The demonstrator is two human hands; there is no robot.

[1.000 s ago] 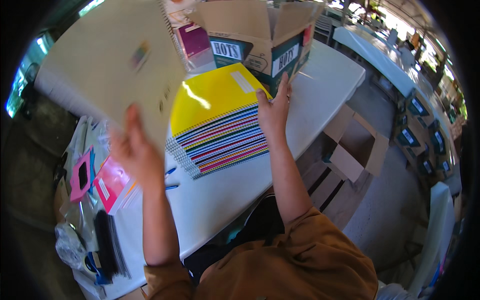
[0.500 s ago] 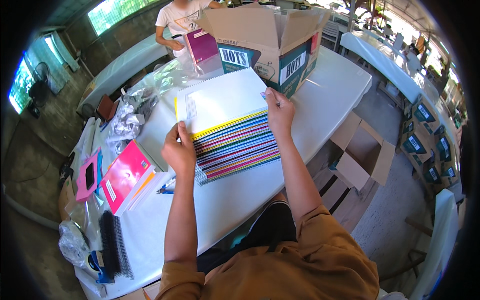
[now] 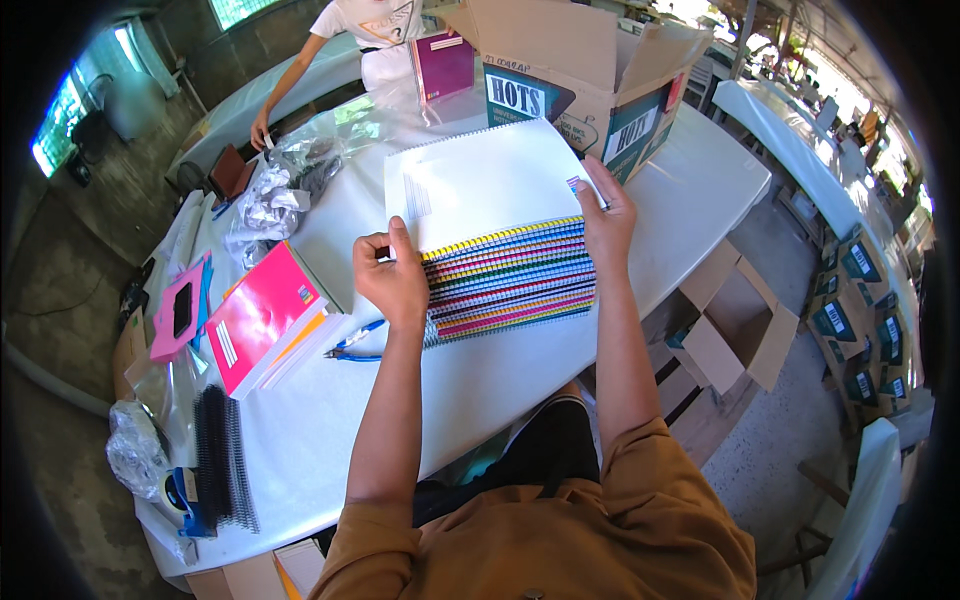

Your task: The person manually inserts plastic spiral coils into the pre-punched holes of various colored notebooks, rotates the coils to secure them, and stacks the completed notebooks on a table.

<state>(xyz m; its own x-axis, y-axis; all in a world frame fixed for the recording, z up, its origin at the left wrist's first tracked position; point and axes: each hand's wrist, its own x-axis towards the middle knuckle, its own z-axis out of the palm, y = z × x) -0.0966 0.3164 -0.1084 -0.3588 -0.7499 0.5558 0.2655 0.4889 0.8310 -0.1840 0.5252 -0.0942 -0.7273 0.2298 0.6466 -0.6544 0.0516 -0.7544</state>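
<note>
Both my hands grip a white-covered spiral notebook [image 3: 485, 185], its coil along the far edge. My left hand [image 3: 395, 275] pinches its near left corner, thumb on top. At its right edge, my right hand [image 3: 608, 215] closes with the thumb over the cover. Under and nearer to me lies a stack of spiral notebooks [image 3: 515, 290], overlapping so that several coloured coils show in rows. Whether the held notebook rests on the stack cannot be made out. Blue-handled pliers [image 3: 355, 345] lie left of the stack, near my left forearm.
Pink-covered books [image 3: 265, 320] and a phone [image 3: 183, 308] lie to the left, with black binding coils [image 3: 218, 455] and a tape dispenser [image 3: 190, 500] nearer. Crumpled plastic [image 3: 265, 215] lies beyond. A large open carton [image 3: 570, 90] stands at the back; another open box [image 3: 735, 310] sits lower right.
My view has shifted, so the table appears farther right. My hands still hold the white notebook; the yellow edge at its left no longer shows. The other person's arm now reaches toward the plastic.
</note>
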